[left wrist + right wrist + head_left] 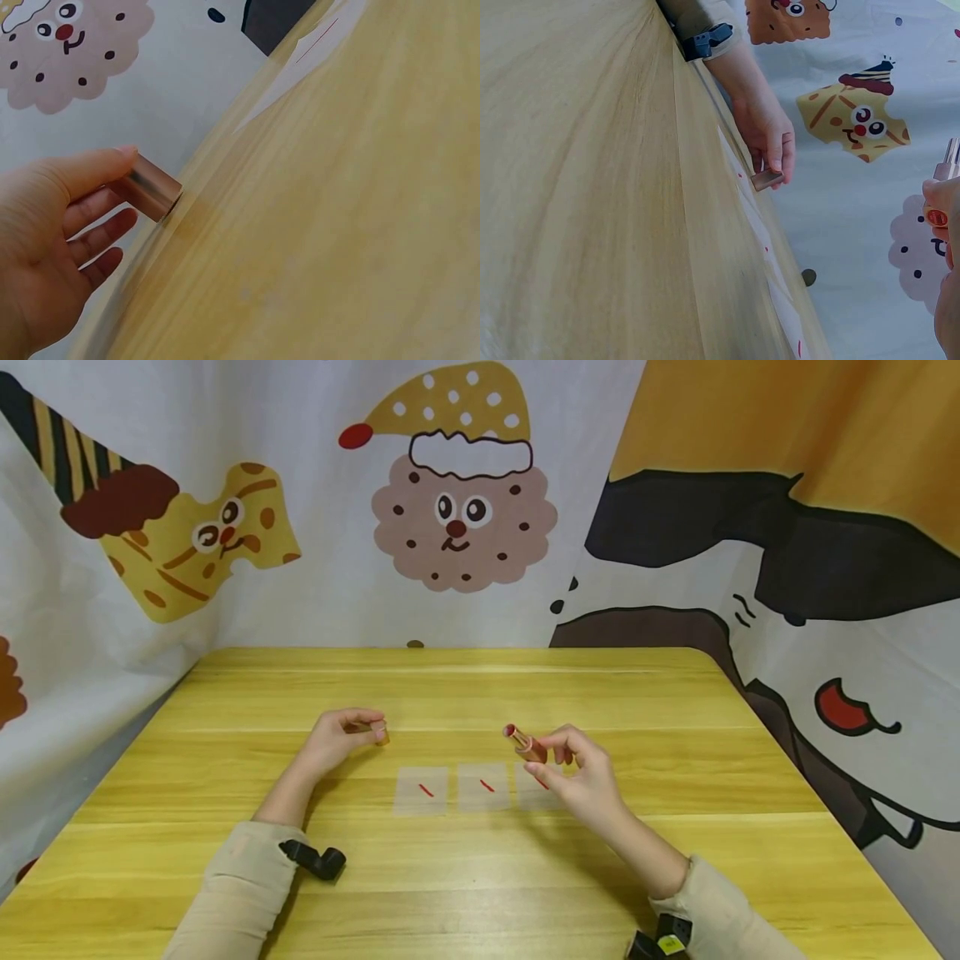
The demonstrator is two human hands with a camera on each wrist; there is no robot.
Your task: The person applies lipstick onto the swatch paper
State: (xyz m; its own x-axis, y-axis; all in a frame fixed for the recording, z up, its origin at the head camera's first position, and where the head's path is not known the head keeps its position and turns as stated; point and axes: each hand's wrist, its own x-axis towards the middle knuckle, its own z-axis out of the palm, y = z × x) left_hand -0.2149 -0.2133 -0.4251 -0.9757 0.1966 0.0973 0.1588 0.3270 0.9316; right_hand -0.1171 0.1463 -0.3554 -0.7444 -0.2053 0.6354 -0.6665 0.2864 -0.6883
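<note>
An uncapped lipstick [527, 745] with a copper-coloured case and a red tip is pinched by my right hand [585, 772], held above the right-hand paper slip and tilted up to the left. In the right wrist view, only part of that hand [946, 247] shows at the right edge. My left hand [339, 742] pinches the copper-coloured lipstick cap [150, 189] between thumb and forefinger, its end at or just over the tabletop; the other fingers are loosely bent. Between the hands lie a left slip [411, 797], a middle slip [474, 797] and a right slip [527, 793], each with a red stroke.
The slips lie on a wood-grain table [480, 877]. Behind and beside the table hangs a white curtain [315, 410] with cartoon prints. A black device sits on the left wrist [318, 862] and another on the right wrist [671, 935].
</note>
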